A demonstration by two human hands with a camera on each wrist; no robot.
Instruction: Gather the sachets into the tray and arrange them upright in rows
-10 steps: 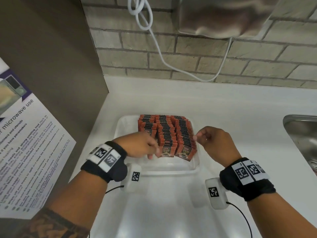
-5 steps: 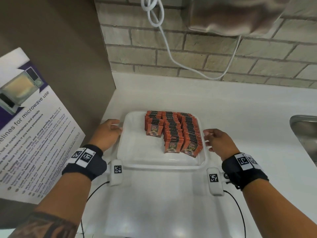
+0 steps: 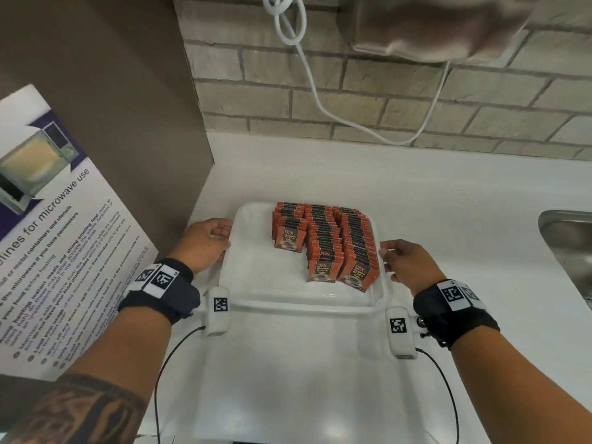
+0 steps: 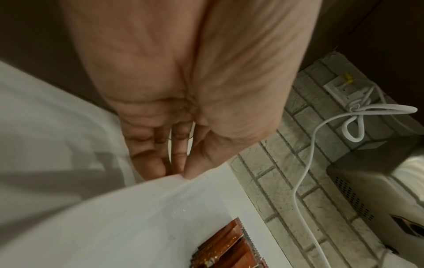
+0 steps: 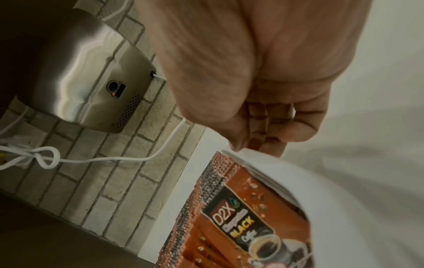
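A clear plastic tray (image 3: 256, 283) sits on the white counter, holding orange D2X coffee sachets (image 3: 323, 241) that stand upright in three rows at its back right. My left hand (image 3: 209, 240) grips the tray's left rim (image 4: 160, 183), thumb on top and fingers under it. On the opposite side my right hand (image 3: 400, 259) grips the right rim (image 5: 252, 154) the same way, just beside the outer row of sachets (image 5: 241, 226). The front left part of the tray is bare.
A brown wall panel with a microwave-use poster (image 3: 57, 251) stands close on the left. A metal sink (image 3: 570, 245) lies at the right. A steel wall appliance (image 3: 432, 24) with a white cable (image 3: 320, 100) hangs on the brick wall behind.
Both hands left the sachet rows, moved out to the tray's left and right rims and took hold of them. The view has shifted a little closer.
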